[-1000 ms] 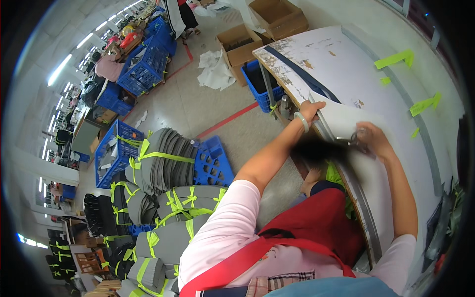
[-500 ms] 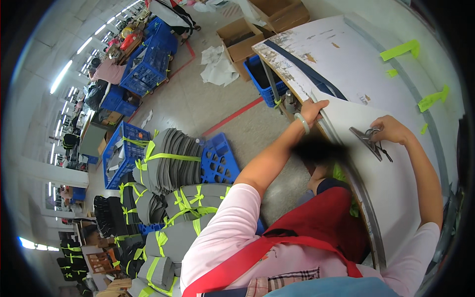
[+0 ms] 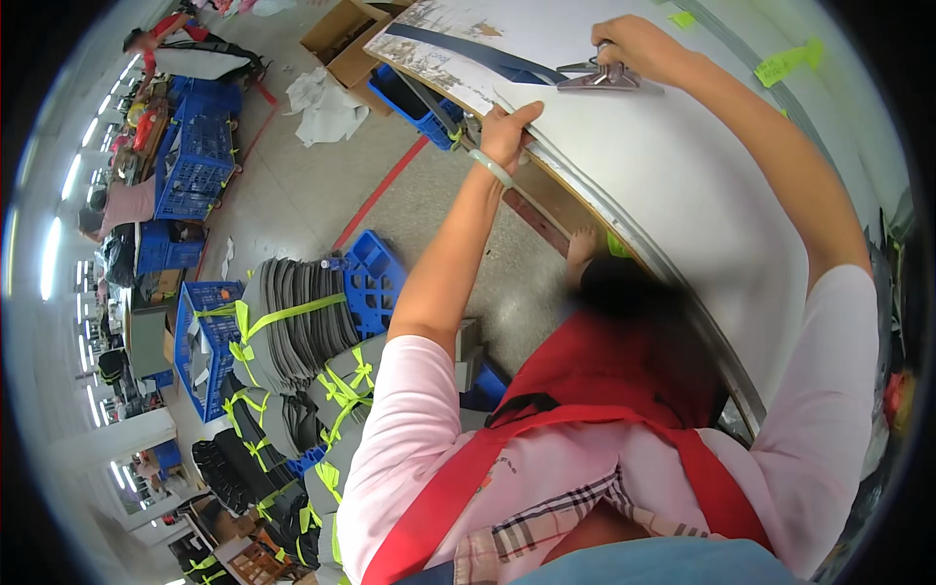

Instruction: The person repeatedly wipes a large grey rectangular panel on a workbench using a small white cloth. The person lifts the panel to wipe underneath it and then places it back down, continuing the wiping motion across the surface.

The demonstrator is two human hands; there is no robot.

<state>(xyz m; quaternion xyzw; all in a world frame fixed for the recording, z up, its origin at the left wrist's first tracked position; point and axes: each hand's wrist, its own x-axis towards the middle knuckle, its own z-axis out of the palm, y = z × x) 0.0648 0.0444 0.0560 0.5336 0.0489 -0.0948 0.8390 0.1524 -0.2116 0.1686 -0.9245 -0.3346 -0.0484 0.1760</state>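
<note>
A large white sheet (image 3: pixel 673 195) covers most of the worktable, its left end near a dark blue strip (image 3: pixel 458 47). My left hand (image 3: pixel 505 135), with a pale bangle at the wrist, grips the sheet at the table's near edge, thumb on top and the other fingers partly hidden. Farther across the table, my right hand (image 3: pixel 634 47) is closed around a wide metal spring clip (image 3: pixel 606 80). The clip lies low over the sheet, close to the strip's right end. Whether its jaws bite on anything, I cannot tell.
A metal strip (image 3: pixel 643 249) runs along the table's near edge. Blue crates (image 3: pixel 414 102) and a cardboard box (image 3: pixel 336 39) stand beyond its left end. Tied stacks of grey pieces (image 3: pixel 302 312) rest on the floor at left. Green tape (image 3: pixel 790 63) marks the far side.
My right hand has carried the clip leftward and away across the sheet to the dark strip's end. My left hand still grips the near edge. The whole view has shifted.
</note>
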